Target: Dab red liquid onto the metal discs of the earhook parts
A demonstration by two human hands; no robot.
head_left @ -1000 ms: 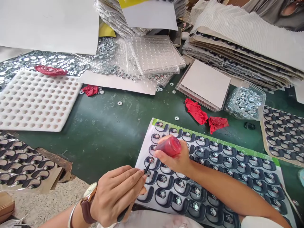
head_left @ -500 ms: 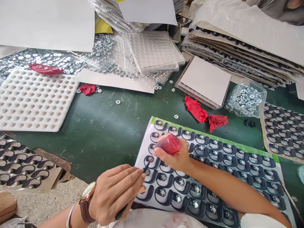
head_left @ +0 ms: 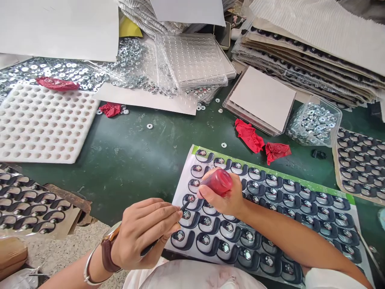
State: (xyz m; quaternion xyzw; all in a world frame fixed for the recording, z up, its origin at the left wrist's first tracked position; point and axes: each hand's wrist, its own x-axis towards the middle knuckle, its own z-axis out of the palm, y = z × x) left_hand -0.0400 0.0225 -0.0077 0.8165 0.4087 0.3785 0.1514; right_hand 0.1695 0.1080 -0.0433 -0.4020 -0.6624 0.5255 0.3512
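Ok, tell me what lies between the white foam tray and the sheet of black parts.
Head view: bare green tabletop separates the white foam tray from the sheet of black parts; one washer lies at its far edge.

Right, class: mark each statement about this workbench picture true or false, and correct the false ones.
1. The right hand holds a red bottle. True.
2. The left hand holds a thin dark brush with its tip at a black part on the sheet. True.
3. The watch sits on the right wrist. False: the watch is on the left wrist.
4. The white foam tray has a washer in every hole. False: the holes of the white foam tray look empty.
5. The clear tub of washers stands left of the sheet. False: the clear tub of washers stands at the right, beyond the sheet.
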